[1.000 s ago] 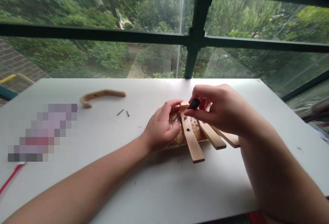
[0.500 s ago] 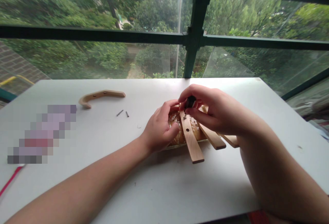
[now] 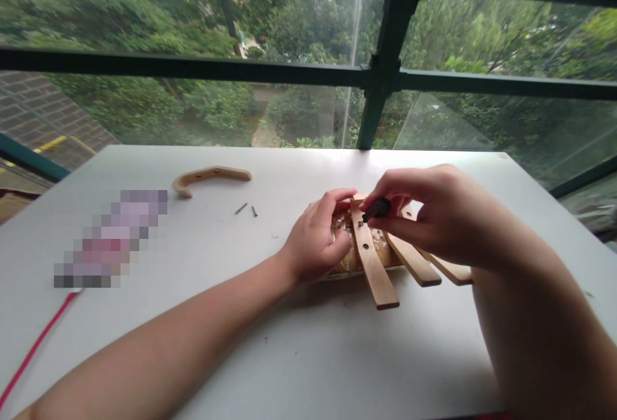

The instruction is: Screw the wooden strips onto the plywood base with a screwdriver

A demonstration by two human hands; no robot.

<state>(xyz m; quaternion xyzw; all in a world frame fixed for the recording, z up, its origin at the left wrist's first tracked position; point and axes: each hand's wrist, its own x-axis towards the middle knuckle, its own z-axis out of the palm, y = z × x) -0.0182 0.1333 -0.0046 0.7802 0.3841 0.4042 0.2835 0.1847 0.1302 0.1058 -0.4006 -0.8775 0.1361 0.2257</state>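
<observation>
My right hand is closed on a small screwdriver with a dark handle. Its tip meets the upper screw hole of a flat wooden piece, where a screw seems to sit. Under that piece lies a brown block with a shiny, speckled top. My left hand curls round the block's left end, fingers on the far side and thumb on the near side. Two more wooden pieces, one of them a slat, stick out of the block below my right hand, which partly hides them.
A curved wooden hook with two holes lies at the back left of the white table. Two loose screws are beside it. Farther left is a blurred-out object with a red cable. Windows stand behind the table.
The view has shifted slightly, so everything sits farther right. My right hand has turned the screwdriver, whose handle now leans more to the right. My left hand keeps its hold.
</observation>
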